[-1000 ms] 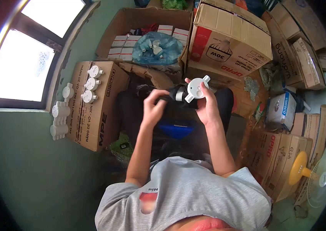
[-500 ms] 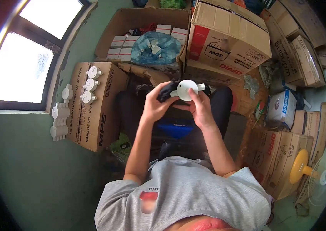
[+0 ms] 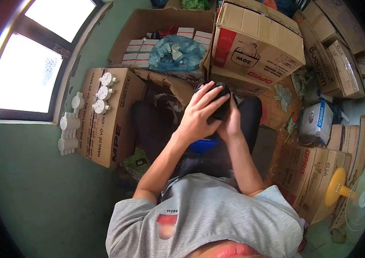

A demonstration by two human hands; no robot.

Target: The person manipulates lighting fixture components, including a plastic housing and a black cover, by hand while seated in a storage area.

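Note:
My left hand (image 3: 200,111) lies over a black cloth (image 3: 222,109), its fingers bent across the top. My right hand (image 3: 232,124) cups the same bundle from the right side, close against the left hand. The round white junction box seen in my right hand half a second ago is now hidden beneath the cloth and my fingers. Both hands are above my lap, with something blue (image 3: 202,146) below them. On the left, several similar white junction boxes (image 3: 104,93) stand in a row on an MPE carton (image 3: 112,129).
More white junction boxes (image 3: 69,122) line up by the wall under the window. Ahead, an open carton (image 3: 124,26) holds small white boxes and a blue plastic bag (image 3: 178,64) with white fittings. A large OPPO carton (image 3: 255,51) stands ahead right. A yellow-and-white fan (image 3: 336,185) is at right.
My left hand has moved right and brought the black cloth over the white junction box, covering it. My right hand has turned to cup the bundle from the side.

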